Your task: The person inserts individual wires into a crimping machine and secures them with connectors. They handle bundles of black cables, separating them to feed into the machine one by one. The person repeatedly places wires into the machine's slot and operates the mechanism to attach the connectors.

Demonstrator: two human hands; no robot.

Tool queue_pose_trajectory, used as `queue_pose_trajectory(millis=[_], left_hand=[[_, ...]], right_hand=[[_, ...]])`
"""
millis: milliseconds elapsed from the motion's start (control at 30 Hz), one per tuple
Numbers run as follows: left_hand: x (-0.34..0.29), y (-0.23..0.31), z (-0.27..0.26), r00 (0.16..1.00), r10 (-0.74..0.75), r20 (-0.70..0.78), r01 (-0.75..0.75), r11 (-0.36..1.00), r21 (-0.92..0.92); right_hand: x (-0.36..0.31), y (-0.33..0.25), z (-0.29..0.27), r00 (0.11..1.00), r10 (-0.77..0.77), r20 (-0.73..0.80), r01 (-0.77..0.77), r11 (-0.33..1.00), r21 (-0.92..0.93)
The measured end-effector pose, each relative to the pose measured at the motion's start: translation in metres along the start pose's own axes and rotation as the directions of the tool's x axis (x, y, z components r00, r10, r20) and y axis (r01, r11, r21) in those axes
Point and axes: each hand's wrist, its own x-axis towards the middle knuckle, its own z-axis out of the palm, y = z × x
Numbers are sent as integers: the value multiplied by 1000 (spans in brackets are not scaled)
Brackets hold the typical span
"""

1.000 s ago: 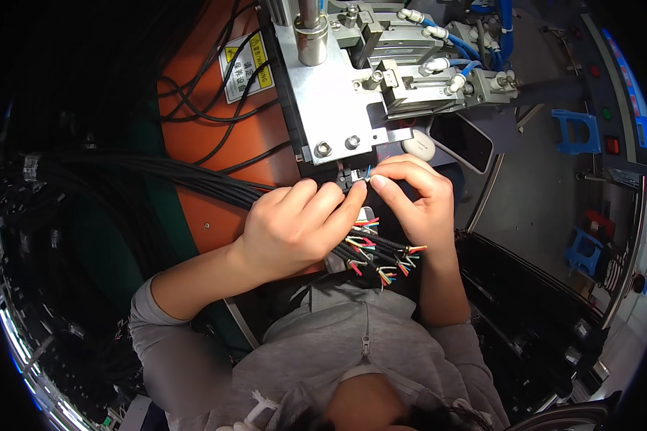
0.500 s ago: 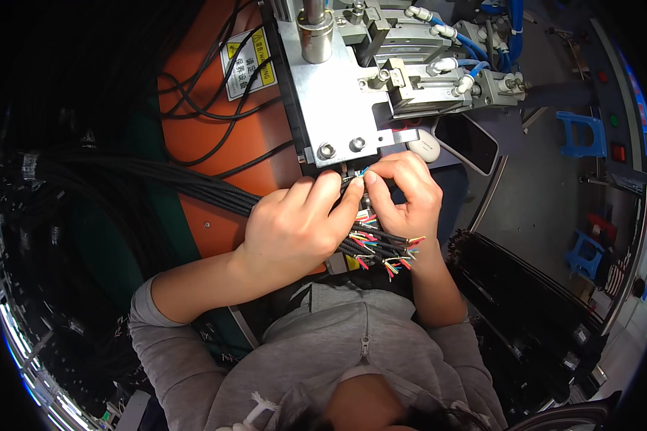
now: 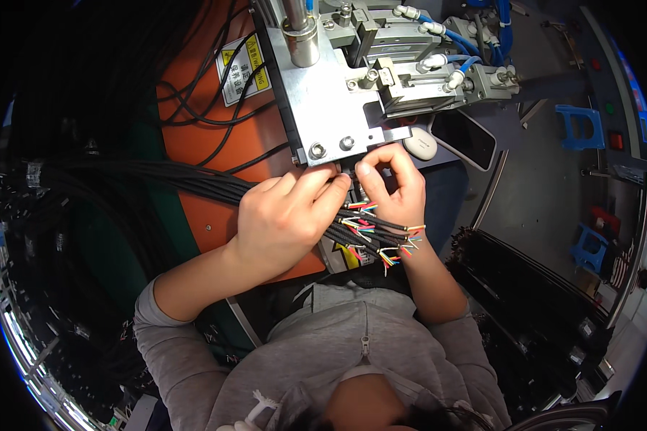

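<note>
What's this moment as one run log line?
left hand: fingertips at metal plate edge | right hand: beside left, fingers curled | black cables: coloured wire ends spread | grip: can't tell

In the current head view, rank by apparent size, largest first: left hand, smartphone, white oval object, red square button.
1. Left hand
2. Smartphone
3. White oval object
4. Red square button

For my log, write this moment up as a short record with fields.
Left hand: fingers bent at the near edge of the metal plate; grip hidden
Right hand: thumb and forefinger curled close to the left fingertips; grip unclear
Things: black cables leading under the left hand; coloured wire ends fanned out between the hands
Rest: phone, white rounded case, blue stool
</note>
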Motion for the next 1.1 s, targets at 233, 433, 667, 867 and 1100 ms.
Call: queue_pose_trajectory(millis=[233, 433, 667, 867, 1100], left_hand=[[-6, 13, -16, 985, -74, 156, 49, 986, 161], [-4, 4, -14, 990, -59, 126, 46, 994, 103], [8, -1, -21, 985, 131, -111, -148, 976, -160], [4, 0, -16, 961, 198, -191, -222, 969, -112], [3, -2, -9, 988, 94, -123, -109, 986, -128]], right_hand=[[-2, 11, -7, 999, 39, -8, -35, 952, 304], [16, -7, -23, 745, -550, 377, 482, 835, 266], [12, -7, -32, 829, -519, 210, 458, 845, 276], [-3, -14, -32, 893, -450, 1, 413, 819, 399], [-2, -16, -7, 885, -436, -165, 465, 848, 254]])
